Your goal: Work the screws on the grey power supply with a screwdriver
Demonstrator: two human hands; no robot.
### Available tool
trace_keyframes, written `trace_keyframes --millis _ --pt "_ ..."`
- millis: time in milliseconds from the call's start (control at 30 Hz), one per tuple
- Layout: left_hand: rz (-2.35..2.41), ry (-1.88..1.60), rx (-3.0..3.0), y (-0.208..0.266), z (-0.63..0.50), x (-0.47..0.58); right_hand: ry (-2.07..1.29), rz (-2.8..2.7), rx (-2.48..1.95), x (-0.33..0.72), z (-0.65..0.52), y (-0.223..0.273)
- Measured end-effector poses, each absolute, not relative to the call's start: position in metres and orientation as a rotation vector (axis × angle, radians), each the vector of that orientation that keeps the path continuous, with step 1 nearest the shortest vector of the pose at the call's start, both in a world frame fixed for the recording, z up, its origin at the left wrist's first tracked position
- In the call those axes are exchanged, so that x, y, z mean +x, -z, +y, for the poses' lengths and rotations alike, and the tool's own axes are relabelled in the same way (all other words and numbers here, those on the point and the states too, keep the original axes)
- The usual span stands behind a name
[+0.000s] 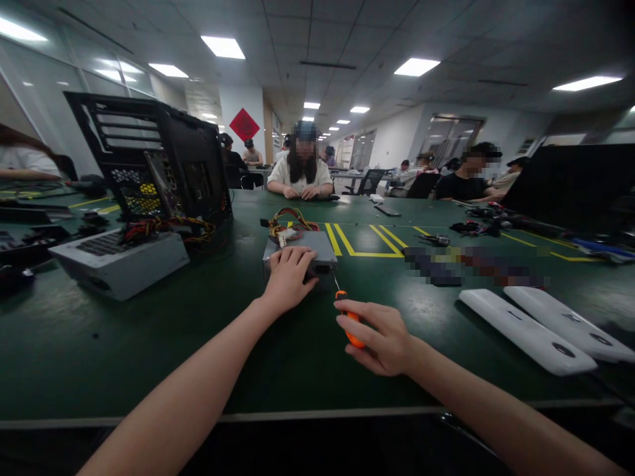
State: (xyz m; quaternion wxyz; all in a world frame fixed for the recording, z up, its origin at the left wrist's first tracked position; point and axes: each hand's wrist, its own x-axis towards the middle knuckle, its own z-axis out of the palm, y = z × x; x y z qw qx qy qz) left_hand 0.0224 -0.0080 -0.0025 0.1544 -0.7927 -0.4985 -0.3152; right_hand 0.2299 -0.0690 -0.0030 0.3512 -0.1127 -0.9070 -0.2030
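A small grey computer power supply [325, 246] sits on the green table in front of me, a bundle of coloured cables with a white connector [285, 236] on its far side. My left hand [289, 281] holds it, fingers over the top edge and thumb along the near side. A screwdriver with an orange and black handle [354, 330] is in my right hand [381, 335], between thumb and fingers. Its thin shaft points up and away to the power supply's near right corner. I cannot tell whether the tip touches the case.
At left stand an open black computer case [163, 155] and a larger grey power supply [124, 264]. Two white elongated devices [528, 330] lie at right, near a dark screen [575, 178]. Small tools and a phone [387, 209] lie farther back. A person [300, 175] sits opposite.
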Motion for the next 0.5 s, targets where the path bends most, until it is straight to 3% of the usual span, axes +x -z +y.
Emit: trace_keyframes --millis 233,500 --pt "-1.468 0.868 -2.279 0.0016 -0.0095 0.0230 0.258 -2.281 -0.295 0.2305 -0.0643 0.0110" --pt "-1.535 0.849 -2.281 0.0047 -0.0136 0.0263 0.426 -2.321 -0.310 0.2250 -0.0688 0.0142"
